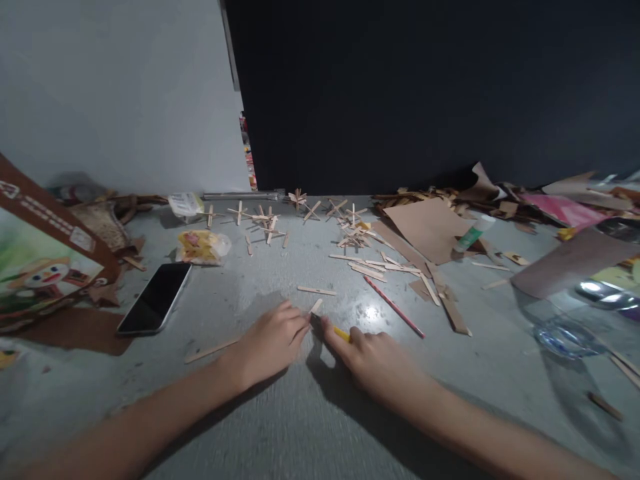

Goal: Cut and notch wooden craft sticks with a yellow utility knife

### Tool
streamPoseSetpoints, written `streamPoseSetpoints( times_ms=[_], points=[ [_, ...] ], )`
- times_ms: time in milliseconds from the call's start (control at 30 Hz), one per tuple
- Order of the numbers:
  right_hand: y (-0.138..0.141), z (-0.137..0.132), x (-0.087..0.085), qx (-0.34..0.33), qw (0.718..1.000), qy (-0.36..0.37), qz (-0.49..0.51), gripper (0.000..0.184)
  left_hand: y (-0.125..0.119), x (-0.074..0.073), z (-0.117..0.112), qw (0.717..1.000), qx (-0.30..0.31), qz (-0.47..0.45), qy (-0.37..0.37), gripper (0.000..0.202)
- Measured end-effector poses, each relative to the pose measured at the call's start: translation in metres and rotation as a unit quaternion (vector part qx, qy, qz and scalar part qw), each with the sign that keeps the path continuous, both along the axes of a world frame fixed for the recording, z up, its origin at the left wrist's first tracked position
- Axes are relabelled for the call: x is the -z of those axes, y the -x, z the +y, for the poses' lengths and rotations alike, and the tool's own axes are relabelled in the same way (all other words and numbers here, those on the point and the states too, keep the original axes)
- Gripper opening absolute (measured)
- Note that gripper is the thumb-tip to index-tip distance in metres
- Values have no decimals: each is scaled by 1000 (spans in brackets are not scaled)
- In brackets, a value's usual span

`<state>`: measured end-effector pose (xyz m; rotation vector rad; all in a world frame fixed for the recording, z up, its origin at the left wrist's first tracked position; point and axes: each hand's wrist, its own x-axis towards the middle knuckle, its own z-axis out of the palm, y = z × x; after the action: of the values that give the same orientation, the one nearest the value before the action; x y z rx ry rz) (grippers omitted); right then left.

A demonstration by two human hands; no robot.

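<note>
My left hand [270, 340] is closed low over the grey table, its fingertips pinching a wooden craft stick [317, 305] whose pale end pokes out beyond them. In my right hand [375, 360] is a yellow utility knife [342, 334]. The dark blade end meets the stick close to my left fingertips; whether it has cut in is too small to tell. Just beyond lies another craft stick [317, 291] with a small dark mark. A red patterned pencil [394, 307] rests to the right. One more stick [211, 351] is partly hidden behind my left forearm.
A phone [156, 300] and a yellow packet [201, 247] lie left, beside a printed carton [45, 260]. Crossed sticks [271, 227] stand at the back. Loose sticks [367, 268], cardboard [425, 230], a glue stick [475, 233] and a clear plastic bottle [567, 337] are on the right.
</note>
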<state>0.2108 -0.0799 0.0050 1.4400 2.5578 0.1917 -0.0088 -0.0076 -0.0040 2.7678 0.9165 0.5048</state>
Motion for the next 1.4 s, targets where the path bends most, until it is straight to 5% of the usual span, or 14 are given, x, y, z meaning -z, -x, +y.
streamPoseSetpoints(
  times_ms=[367,567,667,900,1400],
  points=[
    [-6,-6,-1,37,999,-2,22,83,2,10,-3,994,-33,-103,-1,24],
    [-15,-2,10,41,995,-73,58,87,6,15,1,979,-169,-117,-13,1],
    [-18,0,14,32,992,-96,81,81,8,17,6,973,-206,-106,2,10],
    [-17,3,16,44,989,-82,117,70,9,20,12,973,-189,-117,56,20],
    [-18,11,19,44,942,-70,326,48,8,18,4,986,-134,-89,34,22]
  ],
)
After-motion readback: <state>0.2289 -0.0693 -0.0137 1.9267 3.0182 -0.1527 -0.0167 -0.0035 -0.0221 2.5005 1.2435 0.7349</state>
